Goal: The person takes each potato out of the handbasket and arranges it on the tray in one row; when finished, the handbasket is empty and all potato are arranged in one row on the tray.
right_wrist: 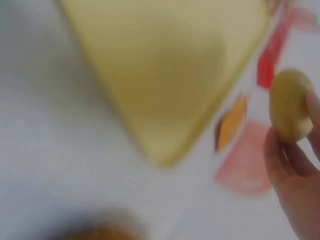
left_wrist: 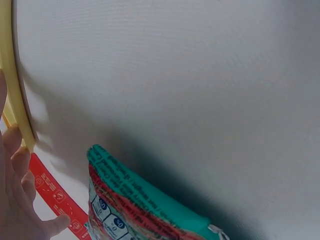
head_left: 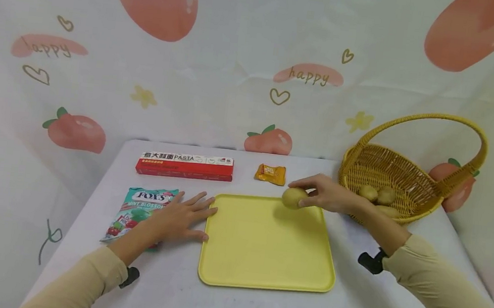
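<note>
Between the fingers and thumb of my right hand (head_left: 331,194) is a potato (head_left: 294,198), held over the far right part of a yellow tray (head_left: 268,248). The right wrist view, rather blurred, also shows the potato (right_wrist: 290,105) in the fingertips. My left hand (head_left: 180,216) lies with spread, straight fingers at the tray's left edge, its fingertips touching the rim. Beneath that forearm is a green bag of Fox's candy (head_left: 140,208), partly covered. Several more potatoes (head_left: 386,196) lie in a wicker basket (head_left: 414,173) on the right.
Behind the tray stand a red and white pasta box (head_left: 184,165) and a small orange packet (head_left: 270,174). The basket's tall handle (head_left: 434,116) arches above the right forearm. A printed cloth (head_left: 229,70) hangs behind the white table.
</note>
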The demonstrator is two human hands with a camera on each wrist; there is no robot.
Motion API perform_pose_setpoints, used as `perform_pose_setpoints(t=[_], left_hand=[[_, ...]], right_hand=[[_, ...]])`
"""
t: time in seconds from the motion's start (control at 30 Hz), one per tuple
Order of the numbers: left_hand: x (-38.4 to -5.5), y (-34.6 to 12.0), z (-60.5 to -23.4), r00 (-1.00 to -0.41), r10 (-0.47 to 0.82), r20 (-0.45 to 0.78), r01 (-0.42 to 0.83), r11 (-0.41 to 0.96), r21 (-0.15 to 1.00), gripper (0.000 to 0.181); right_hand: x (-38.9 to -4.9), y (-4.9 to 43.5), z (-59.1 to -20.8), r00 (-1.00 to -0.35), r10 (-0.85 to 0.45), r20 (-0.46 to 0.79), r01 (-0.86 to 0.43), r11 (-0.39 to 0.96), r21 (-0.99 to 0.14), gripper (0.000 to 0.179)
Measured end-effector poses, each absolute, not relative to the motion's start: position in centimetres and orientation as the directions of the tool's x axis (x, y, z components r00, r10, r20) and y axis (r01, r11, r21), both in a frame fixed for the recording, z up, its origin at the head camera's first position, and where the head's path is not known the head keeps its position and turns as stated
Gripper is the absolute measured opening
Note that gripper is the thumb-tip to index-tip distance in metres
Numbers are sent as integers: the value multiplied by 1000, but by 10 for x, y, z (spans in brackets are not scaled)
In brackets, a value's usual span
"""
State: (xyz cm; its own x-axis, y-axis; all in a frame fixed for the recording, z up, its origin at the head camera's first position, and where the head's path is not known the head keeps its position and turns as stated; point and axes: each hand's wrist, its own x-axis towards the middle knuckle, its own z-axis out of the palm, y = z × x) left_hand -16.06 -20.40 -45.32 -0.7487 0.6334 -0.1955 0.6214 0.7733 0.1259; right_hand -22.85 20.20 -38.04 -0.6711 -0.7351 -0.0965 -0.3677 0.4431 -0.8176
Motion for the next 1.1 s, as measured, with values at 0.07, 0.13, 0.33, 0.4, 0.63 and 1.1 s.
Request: perform_pose_setpoints(t=[0.07,0.13,0.33,0.4,0.63,1.1], left_hand=[[-161,-204,-452,-750,631,-196,620,775,122,80],[-161,-204,-452,-751,631,-197,620,775,119,80],[-159,-204,-452,-750,632,-196,624,774,109,79],[-159,-204,-452,-751,631,-195,623,775,111,79],[-159,-205,-453,-749,633,-193,625,773,109,78],[-162,-204,-454,-752,626,-205,617,779,117,78]], right_hand=[[-229,183,-389,-668,-739,-84,-356,417,-836,47],[-229,167,-400,-667,-741,-82,-346,405,-846,47],[-231,126,-427,-678,-730,-85,-334,409,-849,46],[-231,113,-432,-692,-717,-87,-329,420,-846,46],[-229,74,-445,-736,-676,-39,-360,441,-822,44],[-217,43,-447,-795,-602,74,-497,577,-648,45]])
